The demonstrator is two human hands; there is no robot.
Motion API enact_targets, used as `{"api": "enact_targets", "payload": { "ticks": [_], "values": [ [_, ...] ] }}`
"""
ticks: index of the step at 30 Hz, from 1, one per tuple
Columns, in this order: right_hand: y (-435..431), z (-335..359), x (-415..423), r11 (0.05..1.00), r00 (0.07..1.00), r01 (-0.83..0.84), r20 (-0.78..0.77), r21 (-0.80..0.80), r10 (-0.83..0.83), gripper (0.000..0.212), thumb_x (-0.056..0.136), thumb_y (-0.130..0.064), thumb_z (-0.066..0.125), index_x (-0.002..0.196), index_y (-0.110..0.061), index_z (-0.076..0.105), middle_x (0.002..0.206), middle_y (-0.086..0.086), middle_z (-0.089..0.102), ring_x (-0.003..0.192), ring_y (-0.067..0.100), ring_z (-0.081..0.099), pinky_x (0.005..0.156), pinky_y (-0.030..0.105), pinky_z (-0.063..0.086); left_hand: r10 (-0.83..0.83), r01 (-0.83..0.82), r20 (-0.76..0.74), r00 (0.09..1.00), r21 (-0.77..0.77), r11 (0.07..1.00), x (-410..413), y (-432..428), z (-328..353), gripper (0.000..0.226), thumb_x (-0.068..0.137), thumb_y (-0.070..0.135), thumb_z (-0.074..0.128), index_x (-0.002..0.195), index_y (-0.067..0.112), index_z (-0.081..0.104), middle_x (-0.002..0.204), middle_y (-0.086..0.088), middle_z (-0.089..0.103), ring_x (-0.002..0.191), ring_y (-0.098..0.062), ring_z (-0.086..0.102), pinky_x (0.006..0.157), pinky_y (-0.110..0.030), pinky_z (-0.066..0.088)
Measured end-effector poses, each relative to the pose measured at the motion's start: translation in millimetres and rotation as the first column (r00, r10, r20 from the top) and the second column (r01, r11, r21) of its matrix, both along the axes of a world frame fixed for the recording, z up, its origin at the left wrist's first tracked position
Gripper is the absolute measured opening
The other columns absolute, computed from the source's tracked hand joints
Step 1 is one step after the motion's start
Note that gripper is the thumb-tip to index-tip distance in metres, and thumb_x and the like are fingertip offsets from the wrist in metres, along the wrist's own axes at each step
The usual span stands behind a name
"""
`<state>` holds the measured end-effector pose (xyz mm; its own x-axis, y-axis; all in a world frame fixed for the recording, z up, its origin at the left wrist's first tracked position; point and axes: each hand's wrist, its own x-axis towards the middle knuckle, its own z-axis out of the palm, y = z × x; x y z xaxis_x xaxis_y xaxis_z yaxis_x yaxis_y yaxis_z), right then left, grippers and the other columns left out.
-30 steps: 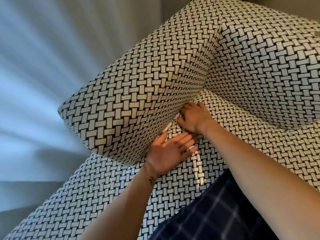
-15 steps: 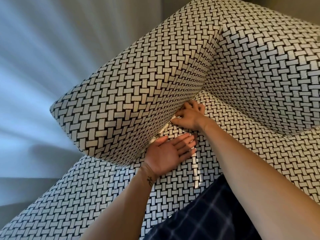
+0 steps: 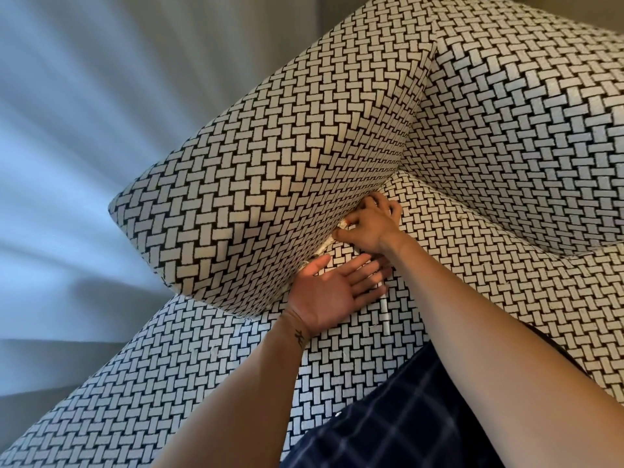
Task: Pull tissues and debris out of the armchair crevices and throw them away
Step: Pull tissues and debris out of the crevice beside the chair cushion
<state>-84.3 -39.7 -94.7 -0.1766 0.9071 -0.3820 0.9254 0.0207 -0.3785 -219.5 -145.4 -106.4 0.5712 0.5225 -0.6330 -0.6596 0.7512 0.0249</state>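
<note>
Armrest (image 3: 270, 197): our landmark, woven black-and-white cover.
Left hand (image 3: 332, 295): we see it palm up, fingers straight, holding nothing, on the seat (image 3: 472, 298) just below the armrest.
Tissue (image 3: 341, 224): whitish scrap wedged in the crevice (image 3: 391, 180) under the armrest's lower edge.
Right hand (image 3: 371, 228): fingers curled at the armrest's lower edge, thumb and forefinger pinching the tissue.

Matt woven cloth covers the armchair (image 3: 270, 184)
</note>
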Motion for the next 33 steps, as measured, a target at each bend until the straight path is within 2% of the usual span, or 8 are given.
{"api": "enact_targets", "payload": {
  "ticks": [6, 11, 14, 19, 24, 28, 31, 33],
  "values": [
    [-11, 18, 18, 0.998, 0.974, -0.006, -0.225, -0.067, -0.009, 0.039, 0.085, -0.061, 0.068, 0.116, -0.039, 0.071, 0.163, 0.000, 0.030, 0.155, 0.016, -0.002, 0.119, 0.040, -0.009, 0.007, -0.006, 0.067, 0.998, -0.015, 1.000, -2, -1, -3, 0.077, 0.102, 0.052, 0.031, 0.155, -0.004, 0.027, 0.159, -0.032, 0.029, 0.151, -0.046, 0.023, 0.125, -0.058, 0.006],
    [-27, 35, 31, 0.983, 0.947, -0.064, -0.320, -0.169, 0.007, 0.035, 0.080, -0.058, 0.075, 0.110, -0.043, 0.068, 0.163, -0.012, 0.029, 0.155, 0.012, -0.003, 0.125, 0.047, -0.001, 0.037, -0.033, 0.064, 0.997, -0.067, 0.997, -1, -1, -4, 0.077, 0.102, 0.051, 0.034, 0.153, -0.006, 0.029, 0.157, -0.033, 0.032, 0.150, -0.045, 0.023, 0.124, -0.059, 0.010],
    [-45, 43, 40, 0.967, 0.950, -0.151, -0.302, -0.206, 0.084, 0.047, 0.081, -0.052, 0.077, 0.124, -0.033, 0.068, 0.162, -0.018, 0.027, 0.154, 0.010, 0.001, 0.125, 0.051, 0.004, 0.035, -0.033, 0.048, 0.998, -0.054, 0.998, 0, -1, 0, 0.072, 0.101, 0.047, 0.039, 0.151, -0.004, 0.036, 0.156, -0.032, 0.036, 0.148, -0.045, 0.027, 0.124, -0.059, 0.011],
    [-67, 34, 39, 0.971, 0.957, -0.192, -0.246, -0.143, 0.153, 0.035, 0.078, -0.043, 0.082, 0.112, -0.041, 0.072, 0.161, -0.023, 0.026, 0.152, 0.013, 0.005, 0.124, 0.053, 0.005, 0.002, 0.001, -0.036, 0.999, 0.083, 0.997, 0, -6, 5, 0.054, 0.100, 0.029, 0.049, 0.138, -0.009, 0.051, 0.151, -0.028, 0.045, 0.144, -0.040, 0.038, 0.125, -0.054, 0.016],
    [-69, 33, 36, 0.994, 0.955, -0.075, -0.293, -0.074, 0.051, 0.038, 0.083, -0.031, 0.079, 0.119, -0.028, 0.071, 0.154, -0.011, 0.039, 0.144, 0.018, 0.023, 0.123, 0.047, 0.018, 0.067, -0.062, -0.091, 0.994, 0.057, 0.996, 2, -9, 8, 0.049, 0.103, 0.026, 0.043, 0.138, -0.007, 0.054, 0.142, -0.030, 0.054, 0.136, -0.039, 0.049, 0.120, -0.052, 0.028],
    [-71, 32, 37, 0.996, 0.953, -0.051, -0.303, -0.079, 0.025, 0.025, 0.085, -0.022, 0.076, 0.110, -0.022, 0.075, 0.150, -0.005, 0.044, 0.139, 0.020, 0.032, 0.119, 0.049, 0.028, 0.062, -0.059, -0.049, 0.997, 0.062, 0.996, 3, -10, 11, 0.045, 0.091, 0.017, 0.050, 0.116, -0.016, 0.067, 0.133, -0.032, 0.060, 0.129, -0.042, 0.052, 0.116, -0.053, 0.030],
    [-72, 35, 41, 0.991, 0.921, -0.003, -0.387, -0.131, -0.048, 0.011, 0.087, -0.019, 0.073, 0.095, -0.026, 0.073, 0.136, -0.003, 0.058, 0.121, 0.019, 0.055, 0.110, 0.045, 0.044, 0.054, -0.051, -0.059, 0.997, 0.048, 0.998, 3, -11, 14, 0.046, 0.090, 0.016, 0.051, 0.123, -0.014, 0.063, 0.137, -0.032, 0.057, 0.134, -0.042, 0.048, 0.120, -0.053, 0.027],
    [-74, 43, 45, 0.981, 0.894, 0.047, -0.429, -0.188, -0.126, 0.008, 0.091, -0.017, 0.068, 0.097, -0.022, 0.070, 0.119, -0.005, 0.067, 0.108, 0.013, 0.064, 0.102, 0.034, 0.050, 0.050, -0.049, -0.056, 0.997, 0.031, 0.998, 3, -11, 16, 0.048, 0.093, 0.015, 0.051, 0.135, -0.007, 0.057, 0.144, -0.029, 0.053, 0.139, -0.041, 0.045, 0.121, -0.054, 0.027]
  ]
}}
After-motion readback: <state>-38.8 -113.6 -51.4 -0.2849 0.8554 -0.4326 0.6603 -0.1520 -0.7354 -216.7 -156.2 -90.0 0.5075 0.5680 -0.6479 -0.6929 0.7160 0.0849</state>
